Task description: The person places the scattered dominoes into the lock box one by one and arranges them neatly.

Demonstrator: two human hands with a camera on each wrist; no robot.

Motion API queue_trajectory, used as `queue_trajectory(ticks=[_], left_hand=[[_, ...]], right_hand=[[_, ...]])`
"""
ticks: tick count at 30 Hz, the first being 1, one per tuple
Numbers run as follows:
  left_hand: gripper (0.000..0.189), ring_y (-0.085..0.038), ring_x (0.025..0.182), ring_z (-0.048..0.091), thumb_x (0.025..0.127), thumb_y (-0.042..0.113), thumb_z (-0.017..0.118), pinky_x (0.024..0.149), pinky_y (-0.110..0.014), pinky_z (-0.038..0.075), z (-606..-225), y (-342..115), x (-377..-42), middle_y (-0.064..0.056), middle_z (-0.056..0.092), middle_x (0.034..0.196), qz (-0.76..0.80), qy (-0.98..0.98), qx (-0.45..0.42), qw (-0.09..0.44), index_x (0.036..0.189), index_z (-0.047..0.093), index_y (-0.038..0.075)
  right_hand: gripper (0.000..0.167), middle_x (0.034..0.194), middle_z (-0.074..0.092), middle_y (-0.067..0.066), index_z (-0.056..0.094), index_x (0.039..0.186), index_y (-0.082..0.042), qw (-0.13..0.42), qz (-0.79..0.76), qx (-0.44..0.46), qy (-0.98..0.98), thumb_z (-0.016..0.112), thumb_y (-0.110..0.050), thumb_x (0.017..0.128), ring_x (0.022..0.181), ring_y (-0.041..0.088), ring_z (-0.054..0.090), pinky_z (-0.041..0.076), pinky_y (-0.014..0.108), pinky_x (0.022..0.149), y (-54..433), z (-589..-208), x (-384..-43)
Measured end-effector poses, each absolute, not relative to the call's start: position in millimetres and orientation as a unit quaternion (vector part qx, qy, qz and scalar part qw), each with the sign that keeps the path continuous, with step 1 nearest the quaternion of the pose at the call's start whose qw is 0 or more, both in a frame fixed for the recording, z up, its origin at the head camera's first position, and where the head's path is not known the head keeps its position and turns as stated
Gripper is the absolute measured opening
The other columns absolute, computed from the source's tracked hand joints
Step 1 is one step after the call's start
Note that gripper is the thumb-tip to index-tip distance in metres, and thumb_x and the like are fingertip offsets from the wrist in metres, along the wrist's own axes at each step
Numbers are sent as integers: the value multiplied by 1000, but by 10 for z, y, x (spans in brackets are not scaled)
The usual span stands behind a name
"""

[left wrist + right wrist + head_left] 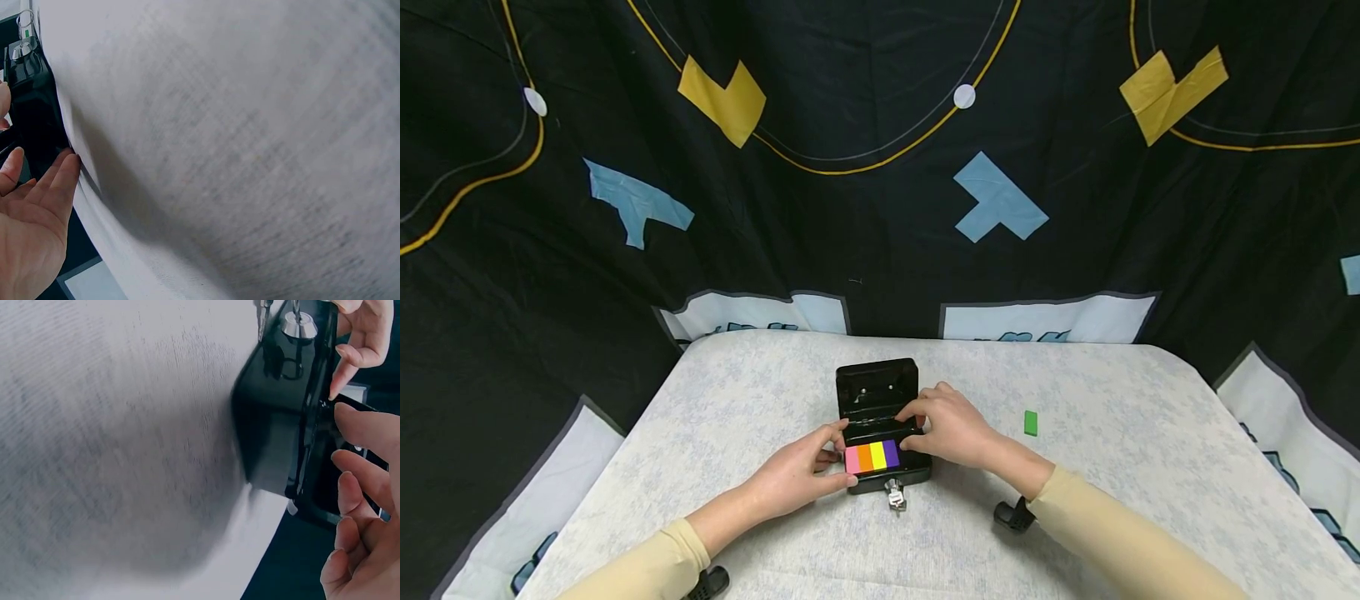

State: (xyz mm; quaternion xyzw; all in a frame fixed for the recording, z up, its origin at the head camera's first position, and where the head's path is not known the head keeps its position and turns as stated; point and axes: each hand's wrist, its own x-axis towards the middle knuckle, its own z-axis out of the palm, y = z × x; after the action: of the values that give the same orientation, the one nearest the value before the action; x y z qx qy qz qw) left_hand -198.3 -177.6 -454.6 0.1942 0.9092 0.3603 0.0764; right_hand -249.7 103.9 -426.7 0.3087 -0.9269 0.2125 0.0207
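A small black metal cash box (891, 482) stands on the table with its lid (877, 385) raised. Inside, a row of pink, orange, yellow and purple blocks (872, 457) lies toward the left. My left hand (790, 475) is at the box's left end, thumb by the front corner, index finger near the hinge side. Straight fingers of it touch the box's side in the left wrist view. Over the right part of the box is my right hand (953, 427), thumb beside the purple block and index finger farther back, spread apart. Nothing shows between them.
A green block (1031, 423) lies on the pale cloth-covered table (760, 375), right of the box. Keys (896, 497) hang from the lock at the box's front. Behind the table hangs a black patterned curtain (865, 242).
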Motion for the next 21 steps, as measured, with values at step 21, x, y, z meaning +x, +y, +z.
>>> queue_trajectory(ticks=[21], left_hand=[[43, -15, 111, 69, 87, 47, 81, 97, -44, 54, -4560, -1774, -1970, -1, 40, 162, 362, 909, 193, 75, 106, 53, 21]], right_hand=[[33, 89, 60, -6, 76, 116, -22, 63, 243, 282, -926, 84, -32, 85, 88, 14, 44, 41, 34, 78, 1459, -4205, -2475]])
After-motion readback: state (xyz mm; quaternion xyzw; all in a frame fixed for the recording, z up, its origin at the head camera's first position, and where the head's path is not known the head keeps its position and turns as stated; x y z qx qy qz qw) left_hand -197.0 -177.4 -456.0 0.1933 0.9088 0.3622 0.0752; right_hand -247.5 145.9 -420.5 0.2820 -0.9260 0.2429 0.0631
